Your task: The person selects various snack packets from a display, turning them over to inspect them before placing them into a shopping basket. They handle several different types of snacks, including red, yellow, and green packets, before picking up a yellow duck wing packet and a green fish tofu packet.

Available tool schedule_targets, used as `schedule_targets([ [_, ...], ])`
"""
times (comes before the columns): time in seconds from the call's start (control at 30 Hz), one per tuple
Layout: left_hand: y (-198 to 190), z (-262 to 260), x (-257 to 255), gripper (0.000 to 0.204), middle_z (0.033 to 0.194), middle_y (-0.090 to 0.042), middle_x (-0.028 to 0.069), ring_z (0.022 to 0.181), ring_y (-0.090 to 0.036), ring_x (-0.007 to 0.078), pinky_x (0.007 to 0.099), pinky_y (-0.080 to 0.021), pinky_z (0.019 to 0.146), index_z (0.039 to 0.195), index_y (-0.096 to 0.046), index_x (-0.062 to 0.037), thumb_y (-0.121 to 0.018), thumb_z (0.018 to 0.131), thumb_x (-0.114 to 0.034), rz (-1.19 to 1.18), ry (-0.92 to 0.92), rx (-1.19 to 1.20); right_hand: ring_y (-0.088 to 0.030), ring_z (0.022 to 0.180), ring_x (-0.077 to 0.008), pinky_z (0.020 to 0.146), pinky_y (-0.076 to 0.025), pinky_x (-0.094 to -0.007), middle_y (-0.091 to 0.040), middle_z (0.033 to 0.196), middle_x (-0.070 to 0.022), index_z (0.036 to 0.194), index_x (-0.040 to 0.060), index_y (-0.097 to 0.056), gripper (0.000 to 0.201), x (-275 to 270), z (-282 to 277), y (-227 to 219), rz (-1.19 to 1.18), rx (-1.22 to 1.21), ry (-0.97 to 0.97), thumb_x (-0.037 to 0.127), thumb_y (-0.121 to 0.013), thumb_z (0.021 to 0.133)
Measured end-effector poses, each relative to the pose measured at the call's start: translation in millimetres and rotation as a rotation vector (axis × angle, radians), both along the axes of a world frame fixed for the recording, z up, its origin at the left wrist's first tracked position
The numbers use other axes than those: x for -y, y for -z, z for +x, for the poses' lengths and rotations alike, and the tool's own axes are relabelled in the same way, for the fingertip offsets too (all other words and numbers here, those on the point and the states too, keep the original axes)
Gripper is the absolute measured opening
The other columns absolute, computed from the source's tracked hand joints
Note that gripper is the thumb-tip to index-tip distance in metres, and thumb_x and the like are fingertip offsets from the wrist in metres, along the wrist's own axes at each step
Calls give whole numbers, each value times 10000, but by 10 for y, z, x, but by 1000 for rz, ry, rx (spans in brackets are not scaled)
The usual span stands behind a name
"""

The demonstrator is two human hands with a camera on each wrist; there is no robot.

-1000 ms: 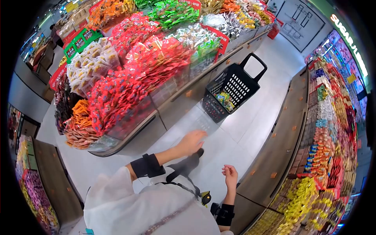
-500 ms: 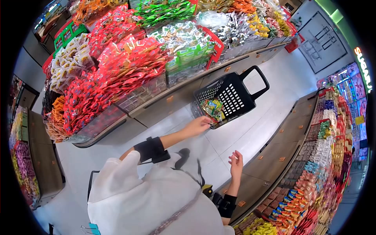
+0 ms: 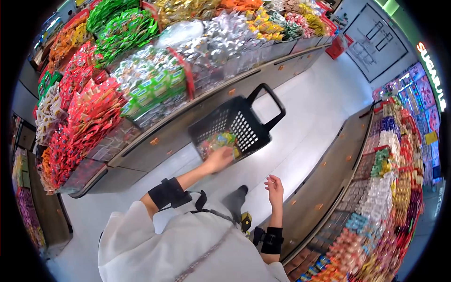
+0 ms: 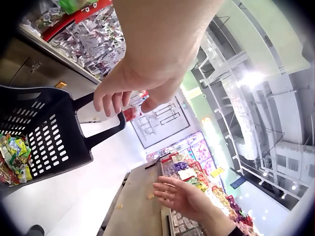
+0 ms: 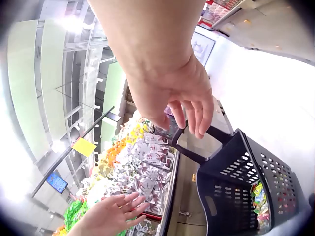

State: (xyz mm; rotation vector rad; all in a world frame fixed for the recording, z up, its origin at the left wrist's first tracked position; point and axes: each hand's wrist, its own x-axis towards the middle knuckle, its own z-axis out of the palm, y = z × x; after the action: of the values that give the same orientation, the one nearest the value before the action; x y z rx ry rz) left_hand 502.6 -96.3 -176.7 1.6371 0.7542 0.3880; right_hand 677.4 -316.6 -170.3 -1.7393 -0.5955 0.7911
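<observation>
A black perforated basket (image 3: pixel 253 129) with an upright loop handle (image 3: pixel 282 110) stands in the aisle, with colourful wrapped packets (image 3: pixel 224 138) inside it. My left hand (image 3: pixel 219 160) overlaps the basket's near side in the head view; the left wrist view shows that hand (image 4: pixel 147 81) empty, its fingers loosely bent. Whether it touches the basket cannot be told. To the right of the basket, my right hand (image 3: pixel 275 184) hangs in the air with relaxed fingers and holds nothing. In the right wrist view the basket (image 5: pixel 236 172) lies beyond the right hand (image 5: pixel 172 96).
A long counter (image 3: pixel 188 120) of bagged sweets, with red (image 3: pixel 89 115), green (image 3: pixel 127 30) and silver (image 3: pixel 225 33) packets, runs along the left. Another sweets display (image 3: pixel 385 183) curves along the right. Pale floor (image 3: pixel 307 113) stretches between them towards a far wall panel (image 3: pixel 373 42).
The view has shifted along the counter, so the red packets stand farther left. In the head view, the basket and my left hand appear farther left, and the two overlap more.
</observation>
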Motion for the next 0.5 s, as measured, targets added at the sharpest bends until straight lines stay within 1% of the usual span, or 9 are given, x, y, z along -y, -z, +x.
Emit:
schedule_targets([
  [0.03, -148, 180, 21, 374, 1066, -552, 107, 981, -536, 168, 295, -445, 839, 1137, -463, 16, -584, 815, -131, -10, 12, -19, -581, 829, -154, 687, -486, -267, -569, 1013, -100, 1113, 22, -486, 286, 31, 278, -12, 0, 21, -6, 175, -510, 873],
  [0.17, 47, 973, 25, 345, 1052, -557, 100, 975, -539, 172, 292, -447, 826, 1107, -478, 8, -583, 811, -134, -30, -87, -55, -583, 814, -149, 685, -481, -263, -591, 971, -95, 1081, 17, -507, 256, 80, 1182, -100, -69, 48, -32, 173, -498, 878],
  [0.23, 116, 1370, 3, 394, 1052, -572, 126, 973, -558, 208, 306, -446, 836, 1113, -489, 16, -588, 799, -201, -15, -99, -41, -583, 811, -143, 678, -479, -259, -593, 966, -90, 1076, 20, -512, 253, 118, 1631, -113, -67, 43, -49, 177, -499, 877],
  [0.27, 160, 1527, -4, 421, 1053, -579, 138, 972, -567, 226, 313, -445, 841, 1115, -494, 20, -590, 793, -234, -12, -105, -41, -582, 809, -140, 674, -479, -258, -594, 963, -88, 1073, 22, -515, 252, 126, 1810, -98, -70, 34, -58, 179, -500, 877],
  [0.3, 146, 1691, 16, 407, 1032, -584, 141, 945, -577, 221, 306, -459, 809, 1104, -492, 32, -590, 793, -211, -7, -125, -20, -582, 805, -137, 669, -478, -255, -596, 958, -85, 1068, 23, -520, 250, 131, 1960, -84, -76, 24, -73, 181, -502, 876],
  [0.4, 100, 2115, 0, 380, 1023, -584, 144, 923, -583, 213, 295, -469, 774, 1090, -494, 35, -589, 791, -179, -30, -149, 35, -583, 791, -130, 659, -474, -247, -602, 940, -76, 1052, 25, -533, 243, 15, 2466, -32, -88, 21, -117, 187, -508, 872],
  [0.43, 90, 2179, -20, 363, 1015, -583, 147, 902, -588, 204, 290, -472, 753, 1083, -489, 36, -586, 791, -157, -23, -164, 48, -584, 787, -128, 660, -473, -245, -604, 932, -73, 1046, 25, -537, 241, 4, 2521, -6, -97, 22, -123, 188, -509, 872],
  [0.5, 75, 2327, -43, 365, 1016, -583, 144, 892, -591, 201, 292, -473, 750, 1087, -484, 34, -582, 794, -160, -43, -180, 34, -585, 773, -127, 667, -469, -245, -610, 916, -70, 1035, 22, -543, 240, -72, 2683, 39, -76, -1, -136, 191, -511, 870],
])
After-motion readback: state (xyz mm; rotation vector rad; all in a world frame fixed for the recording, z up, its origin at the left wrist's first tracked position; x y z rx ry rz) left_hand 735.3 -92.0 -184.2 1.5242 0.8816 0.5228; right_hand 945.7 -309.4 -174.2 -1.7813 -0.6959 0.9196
